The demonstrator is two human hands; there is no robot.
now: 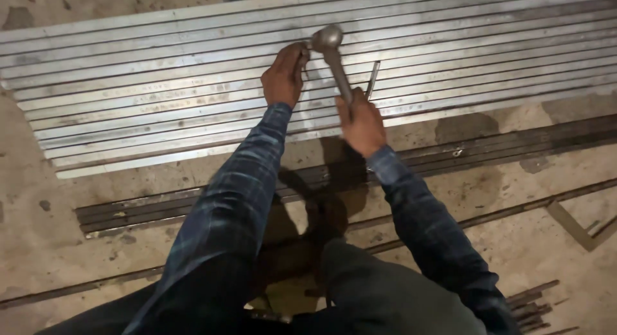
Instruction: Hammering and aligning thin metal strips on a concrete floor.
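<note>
Dark trousers (385, 290) and two blue plaid sleeves (238, 181) filled the near part of the view, the person crouched over a concrete floor (501, 238). Beyond them, the right hand (361, 124) was wrapped shut around the handle of a ball-peen hammer (334, 58), whose rounded head stood raised just above a wide bed of pale metal strips (160, 90) laid side by side. The left hand (283, 74) pinched what looked like a thin punch or nail upright against one strip, right under the hammer head; its exact kind was too small to tell. A short loose rod (373, 78) lay on the strips just beside the hammer. No marks or finished points could be made out on the strips, so progress could not be judged. Dark steel bars (488, 148) ran along the bed's near edge, close to the knees, and a bundle of rods (530, 306) sat at the lower right; open floor lay to the left.
</note>
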